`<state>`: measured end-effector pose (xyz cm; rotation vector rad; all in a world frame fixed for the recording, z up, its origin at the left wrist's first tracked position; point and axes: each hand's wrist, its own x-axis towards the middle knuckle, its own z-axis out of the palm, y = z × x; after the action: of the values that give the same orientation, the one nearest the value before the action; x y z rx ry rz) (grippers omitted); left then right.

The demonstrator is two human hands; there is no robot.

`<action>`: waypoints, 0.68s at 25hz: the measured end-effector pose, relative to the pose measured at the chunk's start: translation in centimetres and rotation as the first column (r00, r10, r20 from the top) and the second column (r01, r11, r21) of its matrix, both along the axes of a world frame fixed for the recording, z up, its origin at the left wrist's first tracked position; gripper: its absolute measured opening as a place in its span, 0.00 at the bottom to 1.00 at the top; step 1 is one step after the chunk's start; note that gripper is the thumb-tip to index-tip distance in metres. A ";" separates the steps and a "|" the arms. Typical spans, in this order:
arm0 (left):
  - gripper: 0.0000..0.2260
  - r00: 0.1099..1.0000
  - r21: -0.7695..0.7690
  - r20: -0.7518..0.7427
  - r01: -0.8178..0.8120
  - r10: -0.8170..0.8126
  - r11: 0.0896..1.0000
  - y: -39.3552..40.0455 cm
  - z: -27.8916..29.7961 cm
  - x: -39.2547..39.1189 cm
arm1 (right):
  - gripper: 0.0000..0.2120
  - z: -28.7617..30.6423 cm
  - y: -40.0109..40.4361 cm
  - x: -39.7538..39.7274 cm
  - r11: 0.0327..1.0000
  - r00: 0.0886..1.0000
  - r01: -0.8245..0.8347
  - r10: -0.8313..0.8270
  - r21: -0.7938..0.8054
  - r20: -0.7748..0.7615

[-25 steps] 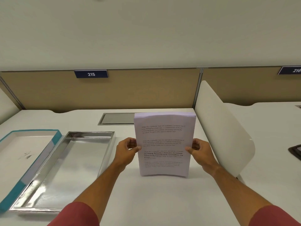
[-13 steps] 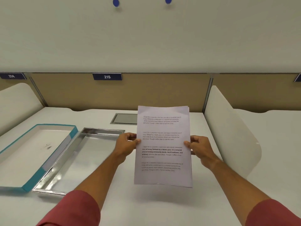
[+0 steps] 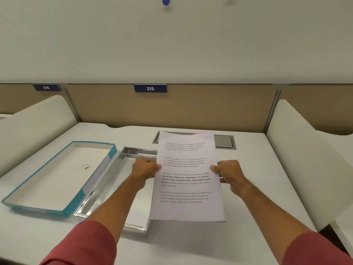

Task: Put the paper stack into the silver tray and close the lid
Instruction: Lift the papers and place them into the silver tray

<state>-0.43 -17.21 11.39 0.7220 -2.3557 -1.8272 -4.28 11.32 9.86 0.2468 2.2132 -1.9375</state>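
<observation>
Head view: your left hand (image 3: 146, 167) and right hand (image 3: 228, 172) pinch paper stack (image 3: 186, 176) by side edges (printed face up), held over silver tray (image 3: 107, 180) right part; lid (image 3: 57, 176) lies left.

Desk plate 215 (image 3: 150, 88); grey hatch (image 3: 224, 141), perhaps for cables.

Lid (image 3: 57, 176) lies left of tray (image 3: 114, 180), touching, on desk (image 3: 257, 178).
</observation>
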 end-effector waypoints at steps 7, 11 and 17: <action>0.09 0.997 -0.027 0.068 0.021 -0.019 0.999 -12.6 -1.4 -2.1 | 0.12 -1.3 -13.3 0.2 0.996 0.993 0.082 -0.085 0.040 0.077; 0.13 0.988 -0.042 0.146 0.059 -0.053 0.997 -17.8 -2.6 -3.2 | 0.05 -2.6 -19.1 0.3 0.983 0.971 0.157 -0.172 0.099 0.163; 0.04 0.965 -0.088 0.251 0.108 -0.083 0.990 -21.6 -5.1 -4.5 | 0.10 -4.7 -24.4 0.1 0.960 0.942 0.200 -0.243 0.194 0.233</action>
<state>-4.90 -38.83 6.31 0.8851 -2.6597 -1.7272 -4.19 -13.04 5.17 0.7585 2.2545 -1.7024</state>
